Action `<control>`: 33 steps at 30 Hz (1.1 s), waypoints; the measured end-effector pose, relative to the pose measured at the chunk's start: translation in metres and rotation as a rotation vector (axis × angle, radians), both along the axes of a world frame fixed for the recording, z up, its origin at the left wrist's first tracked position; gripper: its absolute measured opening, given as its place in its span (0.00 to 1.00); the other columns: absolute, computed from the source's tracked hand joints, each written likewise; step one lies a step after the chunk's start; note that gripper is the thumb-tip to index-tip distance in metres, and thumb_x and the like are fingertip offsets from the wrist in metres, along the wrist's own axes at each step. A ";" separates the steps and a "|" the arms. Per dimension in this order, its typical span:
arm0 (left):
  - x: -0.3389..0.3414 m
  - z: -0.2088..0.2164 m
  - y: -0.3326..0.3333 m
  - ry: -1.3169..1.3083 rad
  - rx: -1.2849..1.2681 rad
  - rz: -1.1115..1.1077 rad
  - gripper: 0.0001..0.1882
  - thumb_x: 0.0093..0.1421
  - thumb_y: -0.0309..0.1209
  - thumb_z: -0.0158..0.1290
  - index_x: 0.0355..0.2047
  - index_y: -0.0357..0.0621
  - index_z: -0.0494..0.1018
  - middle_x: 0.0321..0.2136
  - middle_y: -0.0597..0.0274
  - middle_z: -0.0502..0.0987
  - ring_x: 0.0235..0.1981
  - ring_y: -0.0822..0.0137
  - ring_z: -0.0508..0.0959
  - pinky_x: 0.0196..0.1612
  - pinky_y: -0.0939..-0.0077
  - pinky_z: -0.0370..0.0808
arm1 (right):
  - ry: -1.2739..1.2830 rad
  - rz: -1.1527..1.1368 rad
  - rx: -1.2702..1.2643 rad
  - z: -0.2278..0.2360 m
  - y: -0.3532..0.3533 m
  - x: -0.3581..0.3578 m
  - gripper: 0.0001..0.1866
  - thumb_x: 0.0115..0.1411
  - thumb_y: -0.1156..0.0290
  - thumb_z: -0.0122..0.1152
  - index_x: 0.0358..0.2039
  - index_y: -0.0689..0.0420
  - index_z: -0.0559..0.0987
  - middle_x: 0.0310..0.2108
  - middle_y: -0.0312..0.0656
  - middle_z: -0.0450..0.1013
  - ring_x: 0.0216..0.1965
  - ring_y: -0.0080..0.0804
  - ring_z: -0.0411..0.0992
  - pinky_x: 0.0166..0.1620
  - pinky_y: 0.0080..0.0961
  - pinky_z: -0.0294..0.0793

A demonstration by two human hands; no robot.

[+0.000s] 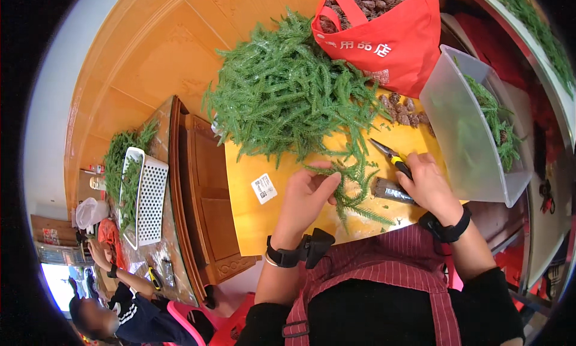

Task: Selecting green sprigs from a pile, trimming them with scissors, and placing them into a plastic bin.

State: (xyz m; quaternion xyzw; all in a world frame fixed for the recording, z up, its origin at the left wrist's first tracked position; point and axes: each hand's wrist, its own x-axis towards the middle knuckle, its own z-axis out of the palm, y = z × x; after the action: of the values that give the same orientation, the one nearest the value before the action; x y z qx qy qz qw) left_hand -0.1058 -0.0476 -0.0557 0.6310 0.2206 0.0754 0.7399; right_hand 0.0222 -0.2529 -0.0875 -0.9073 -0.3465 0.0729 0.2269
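Note:
My left hand (309, 196) pinches a green artificial pine sprig (354, 187) between thumb and fingers, over the yellow tabletop (246, 217). My right hand (429, 187) closes round the handles of long-nose pliers (393, 158), black and yellow, whose jaws point away and to the left. Just left of that hand lies a small dark packet (391, 190), partly covered by its fingers; its contents I cannot make out. Beyond both hands rises a large heap of green pine sprigs (288, 88). Several brown pine cones (402, 112) lie to its right.
A red bag (384, 52) full of pine cones stands at the back. To the right is a tilted translucent bin (468, 142) holding sprigs. A white label (264, 189) lies at left. Another person (132, 304) sits at a side table with a white perforated basket (150, 196).

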 end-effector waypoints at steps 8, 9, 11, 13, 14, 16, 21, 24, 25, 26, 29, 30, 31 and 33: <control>0.000 0.002 0.002 -0.014 -0.076 -0.097 0.10 0.57 0.24 0.49 0.39 0.38 0.65 0.34 0.59 0.74 0.26 0.72 0.75 0.25 0.82 0.72 | -0.204 0.097 0.080 -0.010 -0.005 0.007 0.11 0.48 0.72 0.57 0.28 0.66 0.69 0.30 0.54 0.69 0.38 0.50 0.65 0.42 0.37 0.65; 0.000 0.002 0.002 -0.012 -0.059 -0.120 0.10 0.57 0.24 0.49 0.40 0.38 0.65 0.34 0.59 0.74 0.27 0.72 0.75 0.25 0.82 0.72 | -0.203 0.097 0.079 -0.006 -0.004 0.008 0.11 0.48 0.72 0.57 0.28 0.66 0.69 0.30 0.54 0.69 0.38 0.50 0.65 0.42 0.37 0.65; 0.001 0.002 0.001 -0.022 -0.079 -0.125 0.10 0.57 0.24 0.49 0.40 0.38 0.66 0.34 0.59 0.74 0.27 0.72 0.75 0.25 0.82 0.72 | -0.033 0.111 0.187 0.012 0.001 0.007 0.09 0.48 0.73 0.56 0.28 0.64 0.70 0.27 0.49 0.69 0.35 0.45 0.68 0.39 0.33 0.67; -0.001 0.001 0.000 -0.033 -0.099 -0.128 0.10 0.57 0.24 0.49 0.40 0.37 0.66 0.34 0.59 0.74 0.28 0.71 0.75 0.26 0.82 0.72 | 0.055 0.091 0.372 0.037 0.014 -0.010 0.09 0.49 0.72 0.56 0.28 0.63 0.70 0.26 0.47 0.69 0.33 0.42 0.68 0.38 0.30 0.67; -0.002 0.000 0.000 -0.028 -0.110 -0.120 0.10 0.57 0.25 0.48 0.39 0.37 0.66 0.33 0.59 0.74 0.28 0.72 0.75 0.25 0.82 0.72 | 0.141 0.062 0.556 0.045 0.020 -0.017 0.08 0.49 0.72 0.56 0.27 0.63 0.70 0.25 0.44 0.69 0.31 0.38 0.69 0.37 0.28 0.67; 0.001 0.002 -0.002 -0.026 -0.119 -0.121 0.10 0.58 0.26 0.48 0.39 0.36 0.66 0.33 0.59 0.74 0.28 0.72 0.75 0.25 0.82 0.72 | 0.074 0.152 0.572 0.051 0.024 -0.022 0.11 0.48 0.72 0.58 0.31 0.61 0.69 0.25 0.42 0.68 0.29 0.33 0.69 0.36 0.24 0.68; 0.001 -0.002 -0.002 0.010 -0.252 -0.127 0.11 0.59 0.28 0.48 0.40 0.36 0.67 0.32 0.61 0.74 0.27 0.74 0.74 0.24 0.83 0.71 | 0.197 0.145 0.495 0.050 0.040 -0.033 0.22 0.44 0.77 0.61 0.40 0.57 0.65 0.23 0.37 0.68 0.21 0.24 0.67 0.25 0.18 0.66; 0.002 0.001 -0.002 0.013 -0.215 -0.128 0.13 0.59 0.30 0.49 0.40 0.33 0.67 0.28 0.63 0.73 0.21 0.77 0.72 0.24 0.86 0.69 | 0.279 0.105 0.490 0.046 0.042 -0.034 0.21 0.44 0.77 0.60 0.40 0.56 0.65 0.21 0.35 0.68 0.16 0.21 0.65 0.20 0.17 0.62; 0.002 0.002 -0.002 0.013 -0.216 -0.130 0.13 0.59 0.30 0.49 0.40 0.33 0.67 0.28 0.63 0.73 0.21 0.77 0.72 0.24 0.86 0.69 | 0.257 0.106 0.505 0.044 0.043 -0.034 0.21 0.45 0.77 0.60 0.40 0.56 0.65 0.20 0.35 0.67 0.15 0.19 0.63 0.18 0.17 0.60; 0.002 0.004 -0.002 0.022 -0.138 -0.172 0.13 0.58 0.28 0.49 0.42 0.35 0.67 0.31 0.63 0.73 0.25 0.76 0.72 0.25 0.85 0.70 | 0.256 0.102 0.505 0.045 0.043 -0.035 0.21 0.45 0.77 0.60 0.40 0.56 0.65 0.20 0.35 0.67 0.15 0.19 0.63 0.18 0.17 0.60; 0.003 0.004 -0.007 -0.052 -0.047 -0.211 0.14 0.57 0.26 0.50 0.43 0.36 0.66 0.34 0.64 0.74 0.30 0.76 0.73 0.28 0.84 0.70 | 0.390 0.081 0.488 0.051 0.041 -0.033 0.21 0.46 0.77 0.60 0.41 0.56 0.65 0.19 0.35 0.67 0.17 0.17 0.64 0.20 0.16 0.61; 0.002 0.000 -0.007 -0.124 -0.038 -0.189 0.15 0.56 0.25 0.51 0.44 0.36 0.66 0.35 0.63 0.74 0.30 0.76 0.72 0.29 0.83 0.70 | 0.439 0.140 0.490 0.045 0.041 -0.030 0.20 0.47 0.76 0.60 0.41 0.56 0.65 0.19 0.34 0.67 0.18 0.16 0.64 0.20 0.15 0.61; 0.001 -0.004 -0.005 -0.125 -0.039 -0.193 0.15 0.56 0.25 0.51 0.44 0.36 0.66 0.35 0.63 0.74 0.30 0.76 0.72 0.29 0.83 0.70 | 0.488 0.200 0.492 0.042 0.041 -0.027 0.20 0.49 0.75 0.60 0.42 0.56 0.65 0.19 0.34 0.67 0.19 0.15 0.65 0.21 0.15 0.62; -0.001 -0.012 0.004 -0.077 0.034 -0.207 0.15 0.55 0.24 0.51 0.44 0.37 0.66 0.36 0.63 0.74 0.31 0.76 0.73 0.31 0.81 0.71 | 0.380 0.160 0.447 0.038 0.038 -0.005 0.12 0.53 0.70 0.56 0.37 0.59 0.69 0.22 0.40 0.69 0.24 0.27 0.69 0.28 0.23 0.66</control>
State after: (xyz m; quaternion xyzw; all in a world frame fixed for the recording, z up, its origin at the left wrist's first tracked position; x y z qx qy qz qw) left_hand -0.1065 -0.0436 -0.0677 0.6593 0.1244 0.0267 0.7410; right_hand 0.0171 -0.2152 -0.0491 -0.7749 -0.3755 0.1807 0.4753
